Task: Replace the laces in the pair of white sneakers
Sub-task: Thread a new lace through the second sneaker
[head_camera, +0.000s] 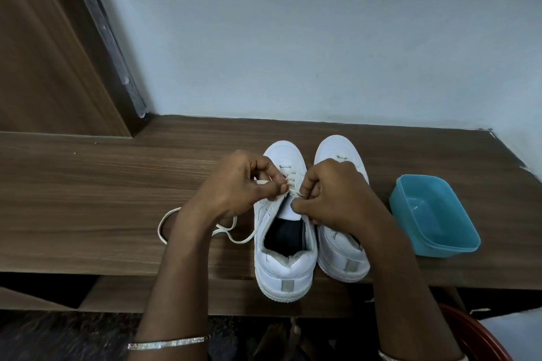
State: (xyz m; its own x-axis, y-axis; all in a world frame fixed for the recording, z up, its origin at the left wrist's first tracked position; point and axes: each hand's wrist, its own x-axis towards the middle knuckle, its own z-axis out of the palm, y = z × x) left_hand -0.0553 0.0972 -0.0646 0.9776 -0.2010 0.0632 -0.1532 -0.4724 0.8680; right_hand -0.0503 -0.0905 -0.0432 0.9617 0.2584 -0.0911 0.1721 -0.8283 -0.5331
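White lace (234, 231) is pinched by both hands, left hand (234, 184) and right hand (331, 196), over the left white leather sneaker (281, 269) at frame centre.

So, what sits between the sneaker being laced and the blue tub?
The other white sneaker, partly under the right hand, as the head view shows.

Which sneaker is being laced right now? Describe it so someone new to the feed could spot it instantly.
On the brown wood-grain shelf below the pale wall, a pair of white sneakers stands heels toward the camera. Pick the left sneaker, not the right sneaker beside the teal plastic tub. Only it has the left hand and right hand pinching its cream lace, whose slack trails onto the wood.
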